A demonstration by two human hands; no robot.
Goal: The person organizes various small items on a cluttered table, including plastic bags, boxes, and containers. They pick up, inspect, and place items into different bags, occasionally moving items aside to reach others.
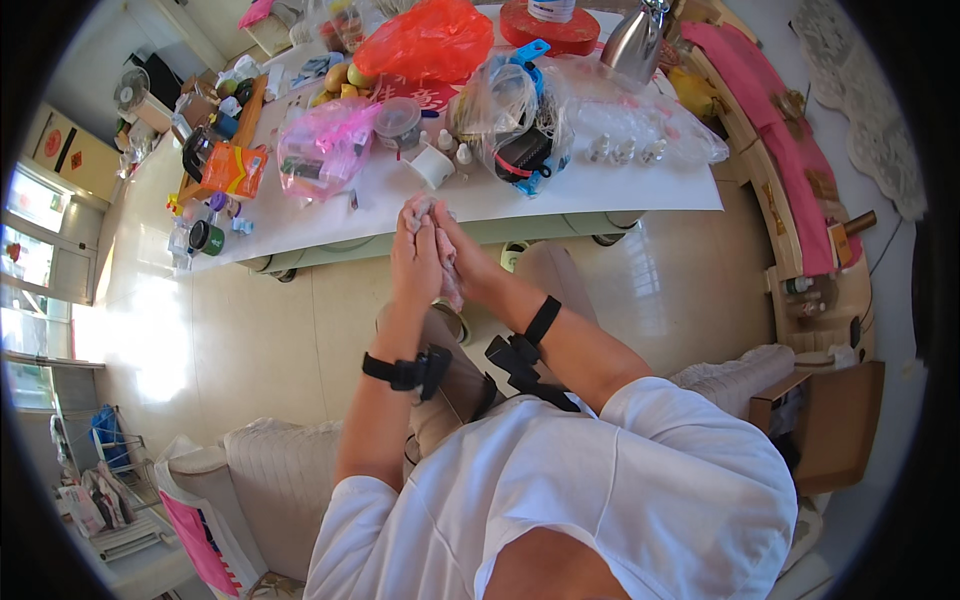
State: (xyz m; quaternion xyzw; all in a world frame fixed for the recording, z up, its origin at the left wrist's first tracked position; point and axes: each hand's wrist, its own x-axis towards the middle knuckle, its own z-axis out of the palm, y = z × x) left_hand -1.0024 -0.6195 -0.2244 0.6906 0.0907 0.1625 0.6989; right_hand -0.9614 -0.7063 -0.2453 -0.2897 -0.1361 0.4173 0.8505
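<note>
A crumpled pinkish cloth (pixel 448 262) is pressed between my two hands, just off the near edge of the white-covered table (pixel 525 208). My left hand (pixel 417 255) grips it from the left, and my right hand (pixel 459 247) closes on it from the right. One end of the cloth hangs below the palms. Beyond my fingertips a white cup (pixel 432 166) lies tipped on the table, beside several small white bottles (pixel 464 155). Each forearm wears a black strap with a small device.
On the table are a pink plastic bag (pixel 322 154), a clear bag with cables (pixel 517 120), a lidded plastic tub (pixel 397 122), a red plastic bag (pixel 427 37) and a steel jug (pixel 634 45). A wooden cabinet (pixel 780 255) stands right; a sofa (pixel 285 480) is behind me.
</note>
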